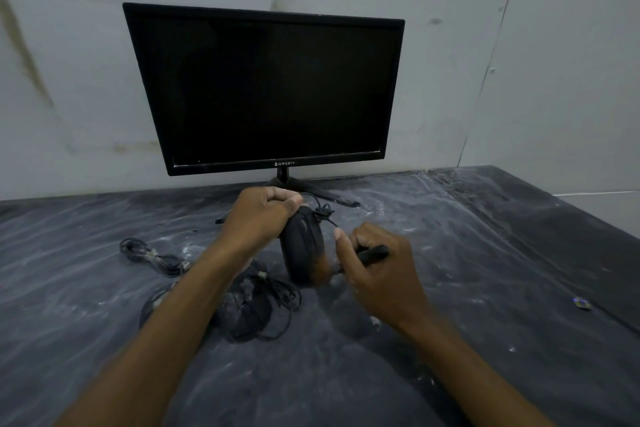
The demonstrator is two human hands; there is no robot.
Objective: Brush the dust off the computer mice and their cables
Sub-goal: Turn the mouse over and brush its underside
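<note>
My left hand [261, 215] grips the front end of a black computer mouse [300, 246] and holds it tilted up above the table, its bundled cable [322, 210] hanging by my fingers. My right hand [377, 267] holds a black-handled brush [372, 255]; its brown bristles [320, 269] are blurred against the mouse's lower right side. A second dusty black mouse [247, 317] lies on the table under my left forearm, with its cable [280, 302] looped around it.
A black monitor [266, 87] stands on its stand against the grey wall behind the hands. A coiled cable with a USB plug [152, 256] lies to the left. The dusty dark table cover [485, 270] spreads all round; a small object [581, 303] lies at right.
</note>
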